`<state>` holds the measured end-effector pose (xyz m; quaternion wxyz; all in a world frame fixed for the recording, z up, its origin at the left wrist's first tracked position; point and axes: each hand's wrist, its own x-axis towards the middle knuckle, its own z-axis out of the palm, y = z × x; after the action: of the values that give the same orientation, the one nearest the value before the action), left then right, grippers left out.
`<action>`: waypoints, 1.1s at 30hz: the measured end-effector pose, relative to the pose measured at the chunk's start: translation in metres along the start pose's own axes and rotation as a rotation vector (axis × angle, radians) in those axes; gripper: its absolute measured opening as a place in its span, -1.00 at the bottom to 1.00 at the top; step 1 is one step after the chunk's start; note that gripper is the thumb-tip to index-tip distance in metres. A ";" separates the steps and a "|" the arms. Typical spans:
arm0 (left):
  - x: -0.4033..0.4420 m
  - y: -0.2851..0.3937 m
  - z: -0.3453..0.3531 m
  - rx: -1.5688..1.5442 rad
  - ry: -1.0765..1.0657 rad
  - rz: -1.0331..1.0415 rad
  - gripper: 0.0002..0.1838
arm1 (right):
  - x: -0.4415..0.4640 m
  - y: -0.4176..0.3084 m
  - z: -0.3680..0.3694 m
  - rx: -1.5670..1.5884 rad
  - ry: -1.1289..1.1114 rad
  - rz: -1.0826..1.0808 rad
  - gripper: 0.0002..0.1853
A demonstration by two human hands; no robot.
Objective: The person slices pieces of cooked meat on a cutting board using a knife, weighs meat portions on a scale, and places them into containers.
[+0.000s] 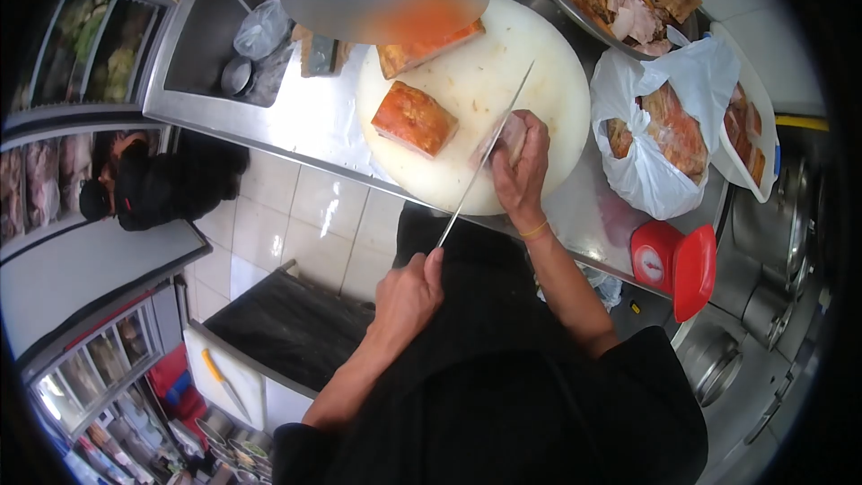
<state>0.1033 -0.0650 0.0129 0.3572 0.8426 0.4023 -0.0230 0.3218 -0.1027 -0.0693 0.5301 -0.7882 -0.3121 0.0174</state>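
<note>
A long knife point(470, 187) is in my left hand point(411, 295), which is closed round its handle near the front edge of the round white cutting board point(555, 58). The blade slants up and to the right across the board. My right hand point(525, 166) is closed on a pale piece of meat point(513, 138), just right of the blade. A reddish-brown block of meat point(414, 119) lies on the board left of the knife. Behind it is another browned block point(404, 57), partly hidden by a blurred oval.
Right of the board are a white bag of meat point(669, 139), a white tray point(763, 148) and a red scale point(653, 256). A metal bowl point(575, 13) of cut meat stands behind. At left are a sink point(193, 45) and a person in black point(166, 181).
</note>
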 end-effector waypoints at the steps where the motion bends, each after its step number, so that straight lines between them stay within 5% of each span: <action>1: 0.002 0.001 0.001 -0.009 0.014 0.013 -0.50 | 0.000 0.001 0.000 0.003 -0.004 0.010 -0.53; 15: 0.030 0.021 -0.003 -0.031 -0.087 -0.098 -0.41 | -0.002 0.001 0.001 0.014 0.025 0.019 -0.53; 24: 0.054 0.022 0.010 -0.013 0.055 0.049 -0.43 | 0.000 0.003 0.001 0.003 0.004 0.048 -0.53; 33: 0.057 0.023 0.007 -0.054 -0.086 -0.086 -0.38 | 0.001 0.000 0.001 0.015 0.005 0.057 -0.53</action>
<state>0.1595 -0.0412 0.0030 0.3954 0.8129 0.4229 -0.0635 0.3220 -0.1015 -0.0691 0.5360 -0.7928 -0.2883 0.0330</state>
